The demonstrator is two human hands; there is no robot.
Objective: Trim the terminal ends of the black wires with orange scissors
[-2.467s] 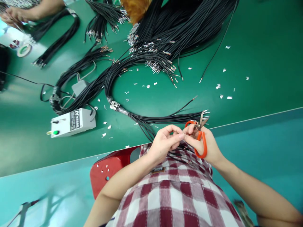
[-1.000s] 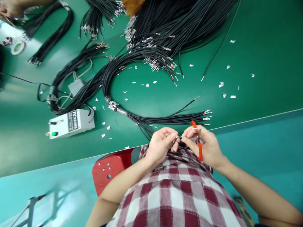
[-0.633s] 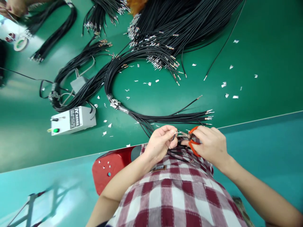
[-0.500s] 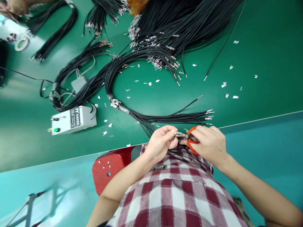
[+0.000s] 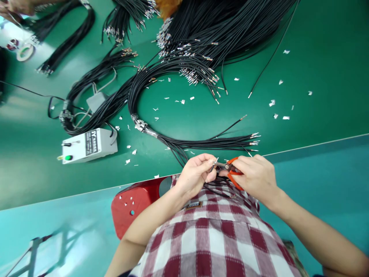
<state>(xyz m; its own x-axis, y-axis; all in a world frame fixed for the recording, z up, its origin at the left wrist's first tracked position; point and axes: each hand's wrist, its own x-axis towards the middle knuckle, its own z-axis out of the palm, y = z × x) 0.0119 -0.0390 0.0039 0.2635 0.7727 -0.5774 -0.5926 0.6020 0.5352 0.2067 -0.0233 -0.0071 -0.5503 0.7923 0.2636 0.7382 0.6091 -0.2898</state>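
Observation:
My left hand [image 5: 196, 173] pinches the end of a black cable [image 5: 212, 168] between thumb and fingers at the table's front edge. A small pale strip sticks up from the cable's tip. Wrapped round the orange handles of the cutting pliers [image 5: 228, 166], my right hand [image 5: 258, 175] holds their narrow jaws against that tip. Just beyond both hands, a bundle of black cables [image 5: 207, 144] lies with its stripped ends pointing right. Loose cable lengths [image 5: 220, 190] hang below my hands over the checked apron [image 5: 213, 231]. My fingers hide part of the held cable.
A white box with a green button [image 5: 89, 147] stands left on the green table [image 5: 184, 119]. Large black cable piles [image 5: 230, 27] lie at the back, with white scraps scattered about. A red stool [image 5: 129, 207] is below the edge. Another person's hand [image 5: 20, 7] shows at top left.
The pliers' handles and jaws have drawn slightly closer together at the cable tip. The pale strip there now points upward. Both hands stay in nearly the same place.

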